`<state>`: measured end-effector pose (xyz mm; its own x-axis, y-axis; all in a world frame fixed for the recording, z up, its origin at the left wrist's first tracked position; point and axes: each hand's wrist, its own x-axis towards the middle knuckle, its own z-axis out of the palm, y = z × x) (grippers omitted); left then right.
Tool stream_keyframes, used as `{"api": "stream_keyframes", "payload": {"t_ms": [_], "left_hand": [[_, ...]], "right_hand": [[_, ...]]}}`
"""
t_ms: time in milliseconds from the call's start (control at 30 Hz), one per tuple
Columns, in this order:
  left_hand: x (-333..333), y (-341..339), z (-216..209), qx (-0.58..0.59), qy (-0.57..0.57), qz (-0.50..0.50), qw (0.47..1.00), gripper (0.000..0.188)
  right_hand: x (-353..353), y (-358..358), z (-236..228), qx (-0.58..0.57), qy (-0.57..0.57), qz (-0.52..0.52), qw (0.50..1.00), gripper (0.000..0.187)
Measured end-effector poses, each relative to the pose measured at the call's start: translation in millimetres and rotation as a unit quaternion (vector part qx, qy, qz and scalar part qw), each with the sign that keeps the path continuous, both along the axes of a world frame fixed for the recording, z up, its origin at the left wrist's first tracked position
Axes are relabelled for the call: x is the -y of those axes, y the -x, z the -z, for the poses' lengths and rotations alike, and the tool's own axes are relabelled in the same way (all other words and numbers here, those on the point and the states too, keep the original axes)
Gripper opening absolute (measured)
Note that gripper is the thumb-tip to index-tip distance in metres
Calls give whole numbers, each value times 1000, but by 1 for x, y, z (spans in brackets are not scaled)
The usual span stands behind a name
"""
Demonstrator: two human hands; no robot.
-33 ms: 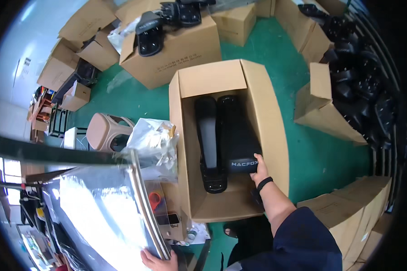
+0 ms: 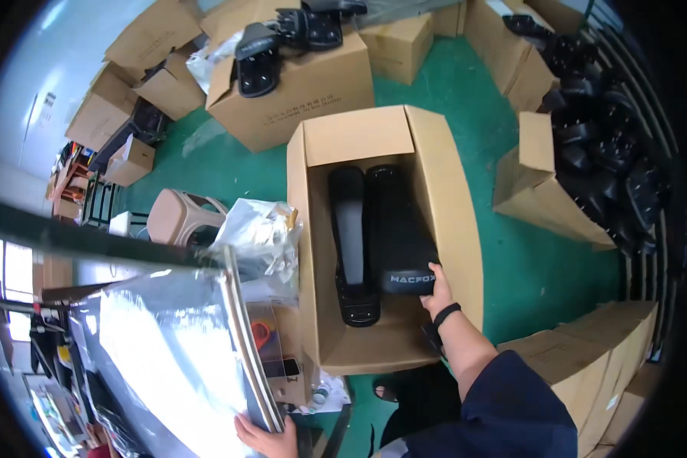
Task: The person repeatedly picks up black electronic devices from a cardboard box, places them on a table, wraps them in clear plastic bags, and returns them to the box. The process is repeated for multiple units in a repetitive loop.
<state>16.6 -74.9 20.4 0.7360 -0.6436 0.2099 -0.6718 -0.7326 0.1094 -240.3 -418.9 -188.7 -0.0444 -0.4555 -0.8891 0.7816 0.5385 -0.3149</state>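
Note:
In an open cardboard box (image 2: pixel 463 229) before me lie two long black padded bike seats. My right hand (image 2: pixel 438 290) is closed on the near right end of the broader bike seat (image 2: pixel 401 229), thumb on top and fingers partly hidden beneath. Beside it on the left, the narrower bike seat (image 2: pixel 350 237) has a grey-looking strip along its top and a glossy near end. At the lower left, my left hand (image 2: pixel 266 438) lies with its fingers stretched out on the edge of a worktop (image 2: pixel 168 359) covered in clear, shiny plastic.
A crumpled plastic bag (image 2: pixel 263 229) and a beige stool (image 2: pixel 177 217) stand left of the box. Black seats rest on a far carton (image 2: pixel 290 99); more black parts (image 2: pixel 611 153) fill a carton at right. Flattened cartons (image 2: pixel 588 351) lie lower right. A co-worker's hand (image 2: pixel 95 435) shows lower left.
The whole view has shifted slightly. My right hand keeps its grip on the broader bike seat, which has hardly moved. My left hand stays at the worktop edge.

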Motion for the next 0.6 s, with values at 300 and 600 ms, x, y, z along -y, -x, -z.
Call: {"api": "stream_keyframes", "payload": {"t_ms": [300, 600], "left_hand": [[-39, -10, -7, -51, 124, -8, 991, 71], [-100, 56, -15, -107, 173, 145, 968, 49]], "right_hand": [[-193, 152, -244, 74, 152, -225, 959, 59], [-209, 173, -244, -60, 251, -488, 834, 57]]}}
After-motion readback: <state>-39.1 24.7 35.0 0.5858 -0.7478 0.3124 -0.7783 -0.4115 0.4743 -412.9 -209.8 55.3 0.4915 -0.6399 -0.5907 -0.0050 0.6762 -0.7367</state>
